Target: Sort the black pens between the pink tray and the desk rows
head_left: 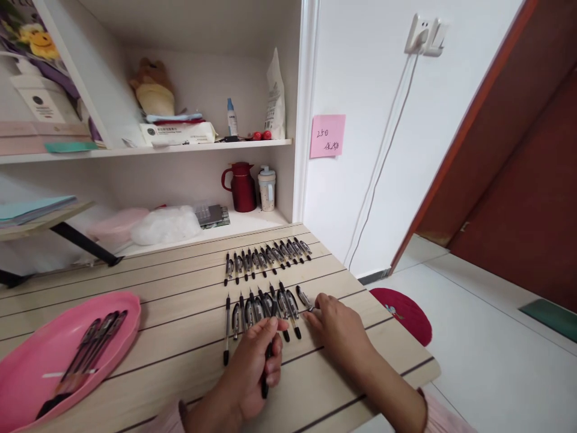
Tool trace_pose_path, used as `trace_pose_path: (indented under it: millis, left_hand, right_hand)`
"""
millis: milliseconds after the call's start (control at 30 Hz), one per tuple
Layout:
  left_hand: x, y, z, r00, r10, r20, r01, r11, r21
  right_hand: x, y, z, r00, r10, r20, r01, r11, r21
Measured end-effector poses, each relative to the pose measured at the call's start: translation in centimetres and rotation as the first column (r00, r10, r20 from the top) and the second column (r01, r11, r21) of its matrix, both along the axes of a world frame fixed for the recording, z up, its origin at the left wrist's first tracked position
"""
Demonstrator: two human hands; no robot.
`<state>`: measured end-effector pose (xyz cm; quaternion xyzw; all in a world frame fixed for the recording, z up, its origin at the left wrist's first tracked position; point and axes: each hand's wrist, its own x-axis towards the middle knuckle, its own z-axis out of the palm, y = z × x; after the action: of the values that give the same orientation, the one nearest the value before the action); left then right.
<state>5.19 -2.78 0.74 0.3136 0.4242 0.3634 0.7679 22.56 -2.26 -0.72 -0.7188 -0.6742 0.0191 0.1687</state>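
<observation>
Left fingers [274, 367] curled round slim black pen [265, 385] | right fingertips [311, 319] at glossy cap [303, 296], pinch unclear

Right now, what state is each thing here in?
Left hand: closed around a pen.
Right hand: at a pen cap, grip unclear.
Table pens: laid in two rows.
Pink plate: holding several pens.
Red jug: upright.
Cup: upright, lid on.
Plug: in the socket.
Pink note: stuck to the wall.

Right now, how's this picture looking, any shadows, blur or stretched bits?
Head view: bright wall, dimmer cabinet, soft shadows. Head view: pens show fairly distinctly. Head view, edges: tray and door look slanted and stretched, likely from a wide lens. Head view: smallest print on the pack is unreadable.
</observation>
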Motion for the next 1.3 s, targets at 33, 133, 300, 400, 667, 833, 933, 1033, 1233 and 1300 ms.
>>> trace_pose_path:
  millis: [33,133,300,400,667,833,933,1033,1233,1300]
  left_hand:
    - [0.0,0.0,-0.1,1.000,-0.011,-0.002,0.011,1.000,0.001]
    - [0.1,-0.1,-0.3,1.000,-0.027,-0.011,0.027,1.000,0.010]
    - [0.1,-0.2,-0.3,0.998,-0.061,-0.029,0.062,0.998,0.032]
    - [0.0,-0.2,-0.2,0.995,-0.088,-0.055,0.091,0.994,0.056]
    - [0.3,-0.8,-0.4,0.965,-0.180,-0.189,0.209,0.966,0.151]
    - [0.5,-1.1,-0.3,0.947,-0.222,-0.233,0.263,0.951,0.161]
    - [0.6,-1.2,-0.2,0.944,-0.214,-0.250,0.262,0.949,0.174]
    - [0.7,-1.2,-0.2,0.942,-0.206,-0.263,0.260,0.947,0.189]
    - [0.6,-1.0,-0.5,0.937,-0.217,-0.274,0.270,0.947,0.175]
    - [0.6,-1.0,-0.6,0.936,-0.220,-0.275,0.274,0.945,0.179]
  right_hand:
    - [-0.1,0.2,-0.2,1.000,-0.005,0.009,0.005,1.000,-0.005]
    - [-0.4,0.7,-0.6,1.000,-0.007,0.026,0.008,1.000,-0.016]
    - [-0.2,1.0,-0.9,0.999,-0.031,0.030,0.031,0.999,-0.021]
    - [0.2,0.6,-1.2,0.999,-0.032,0.028,0.033,0.999,-0.034]
    - [1.8,-0.3,0.6,0.928,0.075,-0.366,-0.063,0.997,0.043]
    - [0.5,0.4,2.3,0.390,0.114,-0.914,-0.122,0.990,0.071]
    - [-0.5,0.6,2.6,0.169,0.109,-0.980,-0.097,0.991,0.093]
    - [-1.0,0.6,2.5,0.079,0.113,-0.990,-0.097,0.990,0.105]
    - [-1.1,0.5,1.8,-0.052,0.061,-0.997,-0.171,0.983,0.070]
    - [-1.1,0.5,1.7,-0.075,0.050,-0.996,-0.189,0.980,0.064]
